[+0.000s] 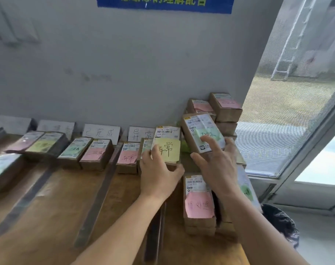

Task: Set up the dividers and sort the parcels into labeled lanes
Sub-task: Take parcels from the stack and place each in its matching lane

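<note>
Brown parcels with coloured notes lie on a wooden table (48,207), split into lanes by dark divider strips (98,197). White lane labels (100,131) lean on the wall behind. My left hand (159,173) grips a parcel with a yellow note (167,148) in the lane third from the left divider, beside a pink-note parcel (127,155). My right hand (218,165) holds a tilted parcel with a green note (201,131), fingers curled over its near edge. A pink-note parcel stack (199,205) stands below my right wrist.
More parcels (226,106) are piled in the back right corner against the wall. Sorted parcels (86,152) fill the left lanes. A glass door (296,111) stands open at the right, beside the table's right edge. A dark bag (279,222) lies on the floor.
</note>
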